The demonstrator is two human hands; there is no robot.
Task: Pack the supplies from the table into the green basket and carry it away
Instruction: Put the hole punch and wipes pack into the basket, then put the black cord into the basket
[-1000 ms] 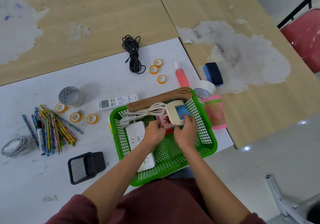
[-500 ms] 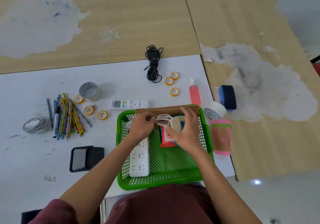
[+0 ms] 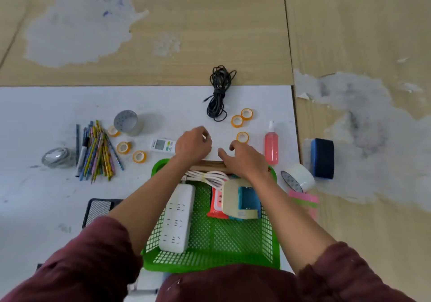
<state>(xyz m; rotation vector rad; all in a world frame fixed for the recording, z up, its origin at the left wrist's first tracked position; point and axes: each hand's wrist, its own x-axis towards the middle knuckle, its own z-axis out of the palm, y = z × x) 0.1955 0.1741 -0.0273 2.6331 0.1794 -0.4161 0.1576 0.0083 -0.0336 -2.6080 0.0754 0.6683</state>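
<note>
Head view: packing midway. Green basket at near edge of bench, partly filled. Left hand curled beside remote control, grip unclear; right hand loosely spread, empty, near small tape roll. Needs a pinch on either next.

Probably an office or classroom workroom: worn laminate desks stand pushed together, with a white board laid on top. Pencils, tape rolls, a board eraser and a remote lie about.
</note>
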